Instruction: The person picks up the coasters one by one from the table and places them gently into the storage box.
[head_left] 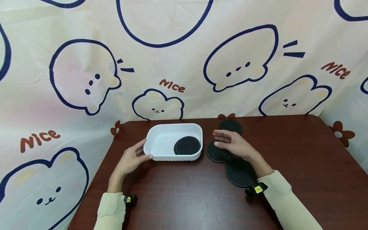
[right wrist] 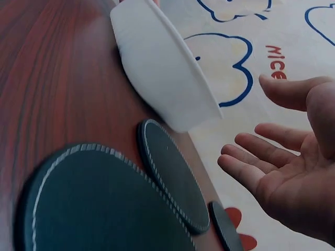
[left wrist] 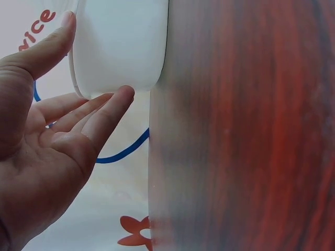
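Observation:
My left hand (head_left: 131,161) holds the left end of a white plastic basin (head_left: 161,157), thumb at its near rim and fingertips against the end wall in the left wrist view. A round black coaster (head_left: 187,146) lies inside, toward the right end. My right hand (head_left: 234,143) hovers over the coasters right of the basin, palm facing it, fingers extended and holding nothing. Below it are a middle coaster (head_left: 217,152), a nearer coaster (head_left: 240,174) and a far coaster (head_left: 231,126). Pale stitching runs round their edges in the right wrist view.
The dark brown wooden table (head_left: 184,195) ends at a back edge just behind the basin and far coaster. A printed cloth (head_left: 189,64) with cartoon outlines hangs behind and down the left side. Each wrist wears a small black device.

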Tool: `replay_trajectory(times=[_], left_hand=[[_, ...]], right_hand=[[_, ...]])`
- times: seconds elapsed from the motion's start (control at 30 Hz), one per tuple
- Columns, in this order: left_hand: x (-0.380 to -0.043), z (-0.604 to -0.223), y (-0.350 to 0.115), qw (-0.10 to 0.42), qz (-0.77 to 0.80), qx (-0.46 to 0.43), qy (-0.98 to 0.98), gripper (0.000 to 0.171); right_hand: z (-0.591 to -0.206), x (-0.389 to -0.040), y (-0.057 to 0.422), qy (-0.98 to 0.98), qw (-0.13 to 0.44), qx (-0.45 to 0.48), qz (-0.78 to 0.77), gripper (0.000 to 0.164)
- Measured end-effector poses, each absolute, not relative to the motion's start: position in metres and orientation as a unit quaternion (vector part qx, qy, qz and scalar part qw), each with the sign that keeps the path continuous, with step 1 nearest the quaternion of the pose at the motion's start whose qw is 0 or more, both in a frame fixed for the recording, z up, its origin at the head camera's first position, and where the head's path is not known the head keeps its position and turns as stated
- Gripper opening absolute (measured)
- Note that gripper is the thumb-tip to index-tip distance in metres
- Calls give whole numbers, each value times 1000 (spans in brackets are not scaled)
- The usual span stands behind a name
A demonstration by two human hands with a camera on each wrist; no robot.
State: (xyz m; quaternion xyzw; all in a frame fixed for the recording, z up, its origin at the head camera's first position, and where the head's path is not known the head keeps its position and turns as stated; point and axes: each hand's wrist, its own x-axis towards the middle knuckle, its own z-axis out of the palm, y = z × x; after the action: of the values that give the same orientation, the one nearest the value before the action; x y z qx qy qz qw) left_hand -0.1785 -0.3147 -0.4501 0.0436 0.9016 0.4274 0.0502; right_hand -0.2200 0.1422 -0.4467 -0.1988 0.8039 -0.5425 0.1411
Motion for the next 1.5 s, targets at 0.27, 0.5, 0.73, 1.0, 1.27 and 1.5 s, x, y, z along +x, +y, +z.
replay_trajectory(times=[0.27,0.5,0.73,1.0,1.27,1.5], left_hand=[[-177,-451,-316,52,431,43,900,92],[-178,-450,-315,54,430,44,900,93],[-178,-449,-316,53,430,44,900,93],[-178,-450,-315,53,427,42,902,93],[-178,-449,-315,53,427,39,902,93],[-177,-449,-314,51,427,43,902,93]], right_hand=[[-457,-214,163,809,147,-212,-528,78],[-458,-207,183,830,154,-211,-493,88],[-458,-198,201,854,126,-201,-462,90],[-463,-187,220,881,102,-192,-419,87],[-466,-174,231,902,96,-187,-376,88],[-467,-163,234,910,96,-183,-361,89]])
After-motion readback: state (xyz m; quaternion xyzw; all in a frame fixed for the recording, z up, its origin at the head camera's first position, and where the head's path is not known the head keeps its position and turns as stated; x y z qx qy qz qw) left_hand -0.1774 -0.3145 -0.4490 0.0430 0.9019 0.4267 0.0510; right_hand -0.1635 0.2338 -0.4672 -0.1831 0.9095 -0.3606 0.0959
